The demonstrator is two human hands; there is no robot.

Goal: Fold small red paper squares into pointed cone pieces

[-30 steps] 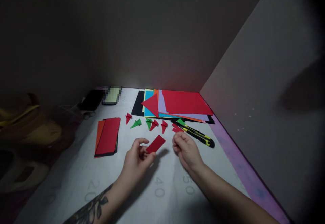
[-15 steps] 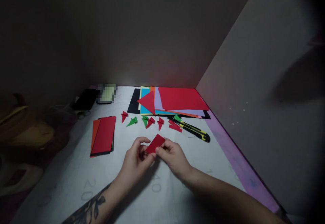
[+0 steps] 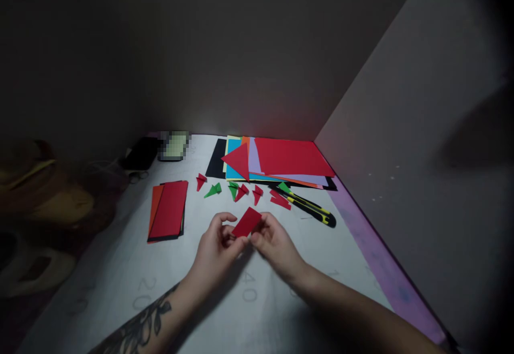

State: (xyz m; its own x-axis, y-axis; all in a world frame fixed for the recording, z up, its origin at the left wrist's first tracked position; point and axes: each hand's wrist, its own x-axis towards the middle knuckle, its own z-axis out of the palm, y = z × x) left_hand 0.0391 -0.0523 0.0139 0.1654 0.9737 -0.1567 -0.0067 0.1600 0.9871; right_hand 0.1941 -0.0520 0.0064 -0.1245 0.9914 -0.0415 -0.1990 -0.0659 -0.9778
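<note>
Between my hands, above the table, is a small red paper rectangle [image 3: 247,221], tilted with one corner up. My left hand [image 3: 219,241] pinches its lower left part between thumb and fingers. At its right edge are the fingers of my right hand [image 3: 275,241], closed behind the paper with the thumb just below it. Beyond my hands lies a row of small folded paper pieces, some red [image 3: 241,192] and some green [image 3: 213,190]. Red paper scraps [image 3: 280,199] and a green one [image 3: 284,187] sit beside a yellow and black utility knife [image 3: 311,209].
Large coloured sheets [image 3: 295,156] are stacked against the back wall, a red paper triangle [image 3: 240,161] on top. Narrower red, orange and black strips [image 3: 171,209] lie at left. A phone [image 3: 174,145], scissors [image 3: 139,176] and a dark object [image 3: 141,153] are at the back left.
The view has shifted slightly, moving the table items a little to the right. My right thumb has slid off the front of the red paper to just below it.
</note>
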